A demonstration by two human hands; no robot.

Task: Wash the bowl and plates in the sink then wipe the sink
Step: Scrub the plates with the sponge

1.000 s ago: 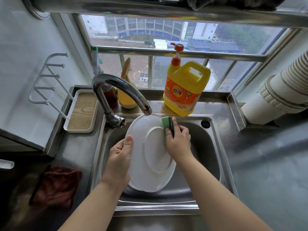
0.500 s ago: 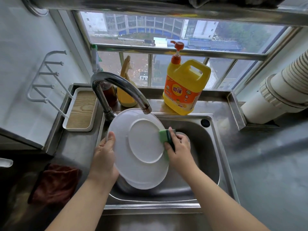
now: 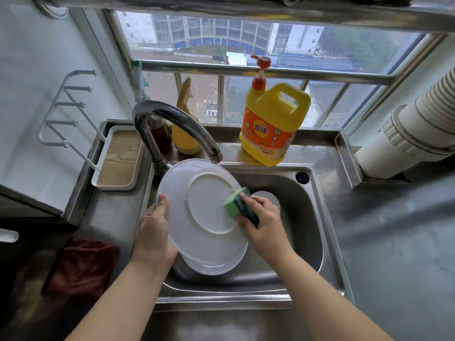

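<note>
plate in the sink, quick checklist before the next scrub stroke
1. Left hand grips the white plate at its rim: ok.
2. Right hand grip on the green sponge: ok.
3. Sponge touching the plate's underside: ok.
4. Faucet running water: cannot tell.
5. Second plate beneath, inside the sink: ok.
6. Yellow detergent jug upright behind the sink: ok.
</note>
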